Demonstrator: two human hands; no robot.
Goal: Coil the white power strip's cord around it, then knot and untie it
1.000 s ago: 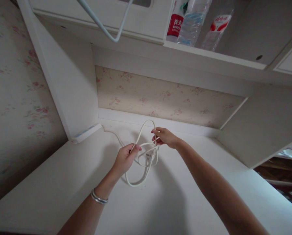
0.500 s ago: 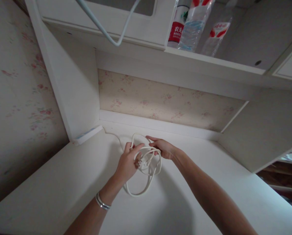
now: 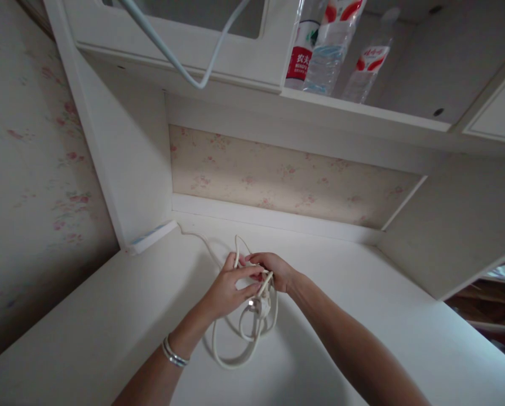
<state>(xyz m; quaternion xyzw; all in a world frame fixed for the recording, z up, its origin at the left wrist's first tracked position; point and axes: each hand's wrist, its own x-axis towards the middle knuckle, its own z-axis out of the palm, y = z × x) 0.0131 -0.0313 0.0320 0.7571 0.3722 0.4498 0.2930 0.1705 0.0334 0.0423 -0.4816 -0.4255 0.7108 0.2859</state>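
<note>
A white power cord [image 3: 234,365] hangs in loose loops between my two hands, above the white desktop. My left hand [image 3: 229,288] is closed on part of the cord, with a strand passing between thumb and fingers. My right hand [image 3: 275,270] grips the bunched loops from the other side. Below the fingers dangles the cord's plug [image 3: 260,306], its metal prongs turned left. From the hands the cord runs back to a white power strip [image 3: 153,237] at the desk's left edge. Some fingertips are hidden behind the loops.
The white desktop [image 3: 185,366] spreads under my arms. Overhead is a cabinet shelf [image 3: 362,113] holding several plastic bottles [image 3: 326,62]. A pale blue cable [image 3: 180,67] droops from above at the upper left. Side panels [image 3: 125,141] stand left and right.
My hands have come closer together, and the right hand has lowered slightly. The loops are now bunched tighter at the top, and the plug hangs lower.
</note>
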